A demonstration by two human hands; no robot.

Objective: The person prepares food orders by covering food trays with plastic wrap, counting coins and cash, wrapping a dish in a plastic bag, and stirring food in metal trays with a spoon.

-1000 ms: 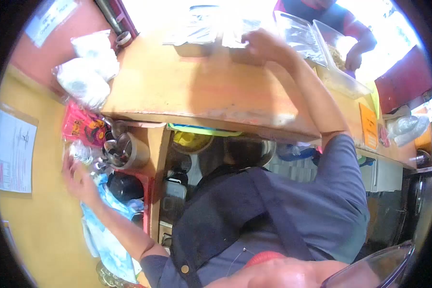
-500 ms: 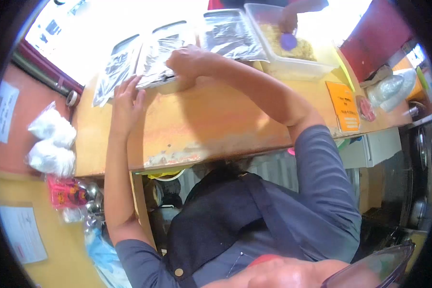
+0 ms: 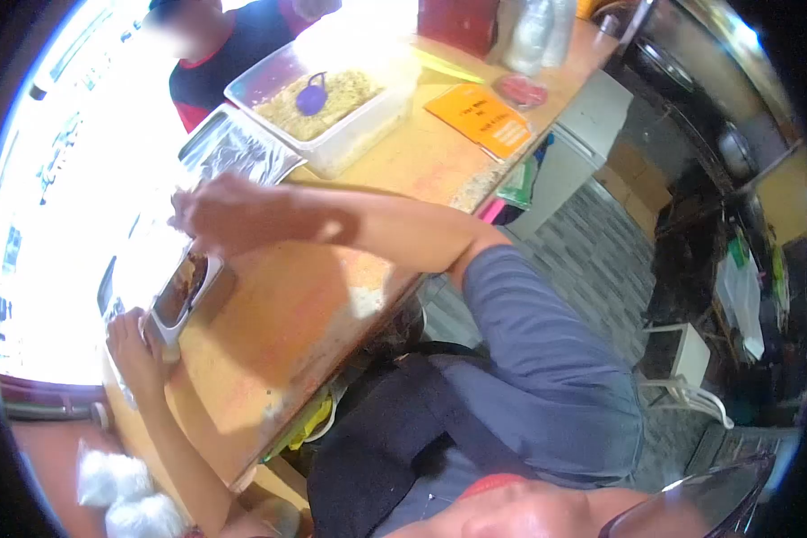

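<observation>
My right hand is raised over the middle tray. Its fingers are closed on the edge of the foil cover, which glare mostly washes out. Brown food shows in the uncovered near end of that tray. At the left, my left hand lies with its fingers apart across the near corner of a foil-covered tray, beside the uncovered one. Another foil-covered tray stands beyond my right hand.
A clear plastic tub holds pale yellow food and a purple scoop. Behind it stands a person. An orange sign lies on the wooden counter. White bundles sit at lower left.
My view has turned to the right. My right hand has lifted the middle tray's foil, and brown food now shows. The person's hand has left the purple scoop.
</observation>
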